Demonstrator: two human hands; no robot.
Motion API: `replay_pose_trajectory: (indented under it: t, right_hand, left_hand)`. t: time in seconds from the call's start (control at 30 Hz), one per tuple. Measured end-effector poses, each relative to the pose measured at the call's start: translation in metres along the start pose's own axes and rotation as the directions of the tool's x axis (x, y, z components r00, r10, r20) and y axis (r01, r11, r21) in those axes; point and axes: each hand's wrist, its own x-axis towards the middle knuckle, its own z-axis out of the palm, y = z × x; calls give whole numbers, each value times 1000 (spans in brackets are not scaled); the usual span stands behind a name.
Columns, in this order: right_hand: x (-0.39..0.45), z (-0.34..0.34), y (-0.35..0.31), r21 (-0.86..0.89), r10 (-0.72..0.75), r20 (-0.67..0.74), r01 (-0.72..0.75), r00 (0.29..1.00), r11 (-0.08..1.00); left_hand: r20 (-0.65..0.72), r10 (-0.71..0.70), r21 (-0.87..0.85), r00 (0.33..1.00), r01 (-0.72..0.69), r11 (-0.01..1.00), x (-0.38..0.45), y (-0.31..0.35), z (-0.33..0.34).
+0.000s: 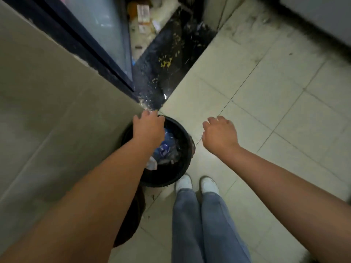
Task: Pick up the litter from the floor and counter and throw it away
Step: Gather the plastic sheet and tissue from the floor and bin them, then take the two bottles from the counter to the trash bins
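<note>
A round black bin point(182, 168) stands on the floor against a beige wall, with crumpled blue plastic and paper litter point(167, 147) inside. My left hand point(149, 128) hangs over the bin's far left rim, back up and fingers curled downward out of sight; I cannot tell whether it holds anything. My right hand point(220, 135) hovers over the floor tiles just right of the bin, fingers curled in a loose fist with nothing visible in it. Yellow crumbs point(166, 62) are scattered on a black speckled surface point(152, 73) beyond the bin.
A beige wall point(47, 111) fills the left side, with a dark-framed glass panel point(106, 35) above it. More paper scraps and boxes point(143, 16) lie at the far top. Pale floor tiles point(266, 92) spread to the right. My white shoes point(197, 184) stand beside the bin.
</note>
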Motion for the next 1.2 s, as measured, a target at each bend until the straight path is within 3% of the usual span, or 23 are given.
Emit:
replay_pose_trajectory:
  t: [0.07,0.2,0.37,0.57,0.83,1.0,1.2]
  right_hand:
    - [-24,-46,27,-50,68,-80,-73,994,996]
    - [-81,-148,82,36,231,-290,-231,929,972]
    - [-177,-235,155,261,469,-458,-390,755,883]
    - [-307,-277,249,516,708,-496,-484,503,706]
    - [-479,-257,398,712,900,-404,-561,166,423]
    - [-577,-211,483,782,958,-287,-576,8,239]
    - [-679,-140,559,798,971,-136,-603,-195,-9]
  left_hand:
    - [-83,86,33,993,-84,996,-9,23,-51]
    - [-266,274,85,924,-261,962,-35,85,-159]
    - [-458,455,171,764,-427,888,-94,178,-273]
    - [-509,642,282,574,-593,754,-173,305,-364]
    - [-448,841,437,304,-746,502,-280,508,-394]
    - [-392,900,468,193,-800,375,-346,638,-387]
    - [-274,962,536,6,-829,158,-419,769,-357]
